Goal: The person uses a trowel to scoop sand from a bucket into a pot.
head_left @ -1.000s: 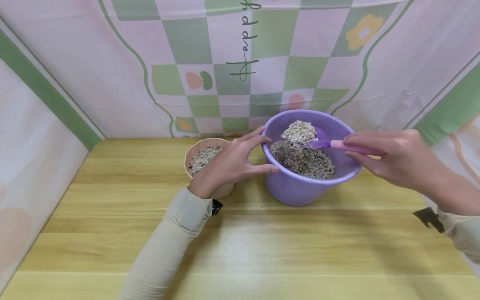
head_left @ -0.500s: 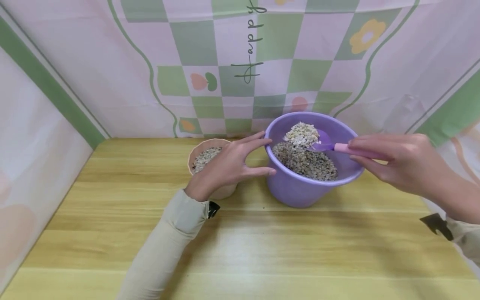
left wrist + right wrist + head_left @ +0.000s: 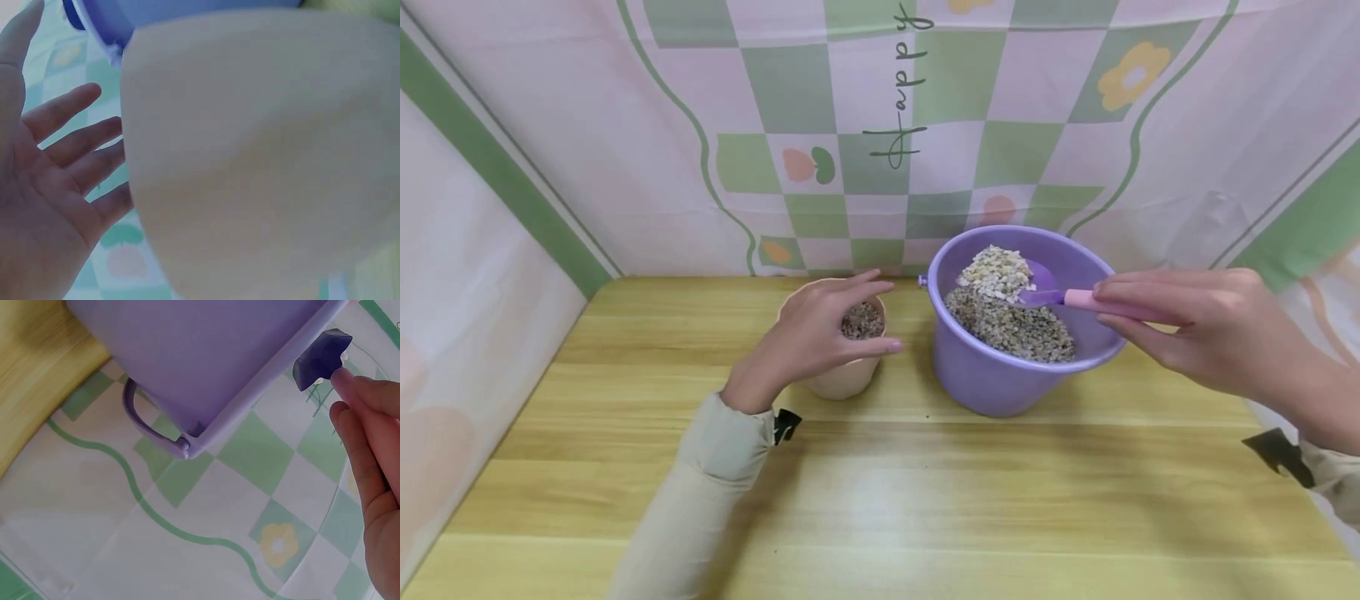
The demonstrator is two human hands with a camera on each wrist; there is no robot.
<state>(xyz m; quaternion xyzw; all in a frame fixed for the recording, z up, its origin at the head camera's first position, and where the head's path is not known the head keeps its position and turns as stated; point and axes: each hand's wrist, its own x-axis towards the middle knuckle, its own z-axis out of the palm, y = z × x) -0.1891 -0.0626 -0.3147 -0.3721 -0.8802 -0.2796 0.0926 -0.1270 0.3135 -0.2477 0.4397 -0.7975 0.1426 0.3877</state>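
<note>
In the head view my right hand (image 3: 1217, 329) pinches the pink handle of a small purple-bladed shovel (image 3: 1082, 300). Its blade carries a heap of pale gravel (image 3: 997, 273) above the mouth of a purple bucket (image 3: 996, 387). Darker mixed gravel (image 3: 1022, 329) lies inside the bucket. My left hand (image 3: 808, 325) hovers over a pale peach pot (image 3: 842, 382), fingers extended and thumb apart, holding nothing. Part of the pot's brownish gravel (image 3: 862, 321) shows between thumb and fingers. From the left wrist, the pot wall (image 3: 262, 150) covers some fingertips; whether they touch it I cannot tell.
Both containers stand on a wooden table (image 3: 880, 492) near its back edge. Behind them hangs a checked cloth (image 3: 865, 100). The bucket's handle (image 3: 140, 419) hangs down at its side in the right wrist view.
My left hand has left the bucket's rim and moved left over the pot, uncovering the bucket's left handle knob. The loaded shovel stays above the bucket, nearly still.
</note>
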